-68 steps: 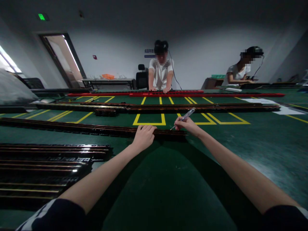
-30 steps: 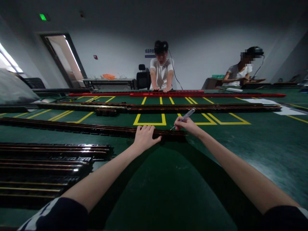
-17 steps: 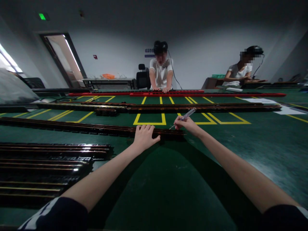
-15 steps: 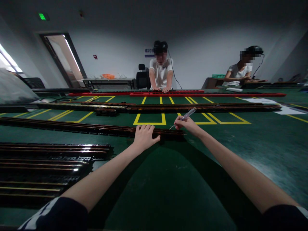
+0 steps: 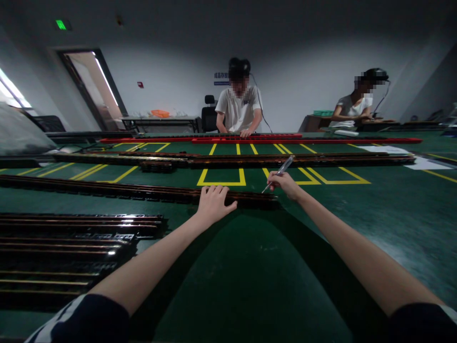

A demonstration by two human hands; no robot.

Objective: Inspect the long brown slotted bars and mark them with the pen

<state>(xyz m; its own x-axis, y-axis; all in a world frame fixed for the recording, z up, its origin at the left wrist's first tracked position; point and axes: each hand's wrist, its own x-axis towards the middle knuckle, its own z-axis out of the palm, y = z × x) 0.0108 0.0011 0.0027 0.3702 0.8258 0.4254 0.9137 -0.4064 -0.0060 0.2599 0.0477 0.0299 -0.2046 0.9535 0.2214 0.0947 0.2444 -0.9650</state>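
Observation:
A long black rail (image 5: 171,191) with copper-coloured strips lies across the green table, its right end in front of me. My left hand (image 5: 214,204) rests flat over this rail near that end, fingers spread and thumb out to the right. In my right hand (image 5: 283,183) is a slim screwdriver-like tool (image 5: 286,164) with a clear handle, pinched like a pen. Its thin tip points down and left at the rail's top near the end; whether it touches cannot be made out.
Several similar rails (image 5: 82,225) lie stacked at the lower left. Beyond the yellow tape marks (image 5: 221,184) runs another row of dark rails (image 5: 300,161), then long red bars (image 5: 357,140). A person (image 5: 238,107) works at the far side, another (image 5: 353,105) farther right. White paper (image 5: 428,163) lies at right.
My right hand and its tool have shifted a little to the right along the rail, toward its end. My left hand stays in place. The person opposite has moved their hands.

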